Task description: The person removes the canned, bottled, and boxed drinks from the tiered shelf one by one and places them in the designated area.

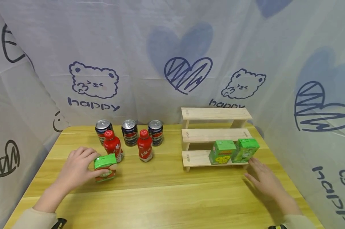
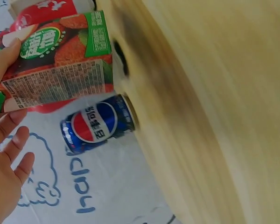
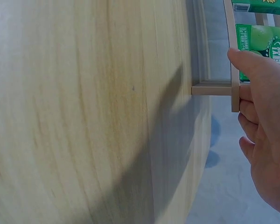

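Note:
My left hand point(image 1: 80, 165) pinches a red juice box point(image 1: 105, 167) with a green top between thumb and fingers; strawberries show on its side in the left wrist view. Just behind that box stands a red bottle point(image 1: 113, 145), with a second red bottle point(image 1: 145, 146) to its right. At the right end of a wooden three-step shelf point(image 1: 215, 135) is my right hand point(image 1: 264, 178), fingers loosely extended by the lowest step; whether they touch it I cannot tell. A green juice box point(image 1: 245, 150) and another green box with yellow flowers point(image 1: 222, 152) stand on that step.
Three dark blue cans stand at the back of the wooden table point(image 1: 161, 203): a left can point(image 1: 103, 129), a middle can point(image 1: 130, 133) and a right can point(image 1: 156, 133). White printed cloth point(image 1: 138, 47) hangs behind the table and along both sides.

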The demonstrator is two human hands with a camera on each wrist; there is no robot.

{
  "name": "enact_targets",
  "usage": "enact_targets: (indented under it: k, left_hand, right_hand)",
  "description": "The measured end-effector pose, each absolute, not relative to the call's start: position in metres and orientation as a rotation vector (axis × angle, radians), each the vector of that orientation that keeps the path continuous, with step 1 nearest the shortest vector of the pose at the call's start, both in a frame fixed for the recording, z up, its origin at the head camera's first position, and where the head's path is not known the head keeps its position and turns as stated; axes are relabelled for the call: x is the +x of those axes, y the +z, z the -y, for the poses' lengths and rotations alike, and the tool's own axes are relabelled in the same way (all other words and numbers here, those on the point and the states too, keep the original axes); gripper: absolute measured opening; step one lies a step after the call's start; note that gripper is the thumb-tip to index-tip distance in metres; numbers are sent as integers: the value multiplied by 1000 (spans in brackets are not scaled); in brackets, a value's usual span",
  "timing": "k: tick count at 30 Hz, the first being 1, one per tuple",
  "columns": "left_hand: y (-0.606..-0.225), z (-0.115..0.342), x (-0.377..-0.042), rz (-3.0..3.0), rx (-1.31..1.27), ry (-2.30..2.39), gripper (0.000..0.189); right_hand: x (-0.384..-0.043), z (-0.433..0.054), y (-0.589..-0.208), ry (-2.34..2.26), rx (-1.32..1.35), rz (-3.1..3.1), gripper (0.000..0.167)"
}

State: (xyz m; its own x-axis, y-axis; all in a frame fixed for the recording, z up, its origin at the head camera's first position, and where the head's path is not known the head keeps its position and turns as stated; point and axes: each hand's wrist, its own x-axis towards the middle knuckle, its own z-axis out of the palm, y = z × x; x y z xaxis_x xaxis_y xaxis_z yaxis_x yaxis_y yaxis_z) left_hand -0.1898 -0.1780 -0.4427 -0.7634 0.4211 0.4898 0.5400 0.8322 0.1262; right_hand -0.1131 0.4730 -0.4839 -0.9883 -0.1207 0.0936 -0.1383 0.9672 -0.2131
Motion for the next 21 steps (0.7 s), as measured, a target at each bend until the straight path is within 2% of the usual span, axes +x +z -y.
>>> enact_targets:
  k: [21]
  left_hand:
    - [-461,212,-212,2596,-772,-358,58]
  right_hand:
    - [-113,-474,-486,352,188,3032,71]
